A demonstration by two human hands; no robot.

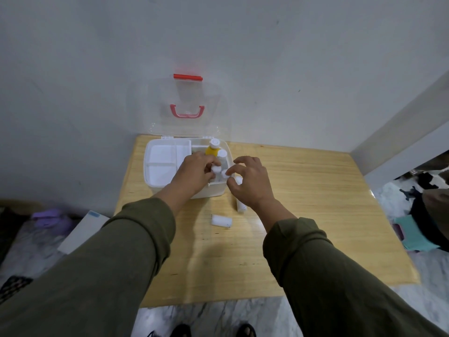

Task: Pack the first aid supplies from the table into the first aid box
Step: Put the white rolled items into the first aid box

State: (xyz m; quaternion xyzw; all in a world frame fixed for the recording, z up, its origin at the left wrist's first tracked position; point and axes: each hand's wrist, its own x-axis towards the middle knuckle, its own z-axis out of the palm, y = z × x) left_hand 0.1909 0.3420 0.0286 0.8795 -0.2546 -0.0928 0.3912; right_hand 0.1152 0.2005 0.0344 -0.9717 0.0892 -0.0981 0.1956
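Observation:
The white first aid box point(155, 190) stands at the table's back left, its clear lid point(187, 98) with red handle raised against the wall. A white divider tray point(161, 164) fills its left half. In the right half stand a yellow bottle point(211, 150) and white-capped bottles. My left hand point(194, 173) is over the box and grips a small white bottle point(216, 169). My right hand point(251, 182) hovers at the box's right edge with loosely curled fingers, index tip by another white cap point(224, 174). A white tube point(241, 206) lies beneath it. A gauze roll point(221, 220) lies nearer me.
The wooden table point(315, 203) stands against a grey wall, with bare wood to the right and front. Clutter lies on the floor at both sides: a purple item point(49, 216), a white board point(82, 231), teal cloth point(413, 235). My feet show below the front edge.

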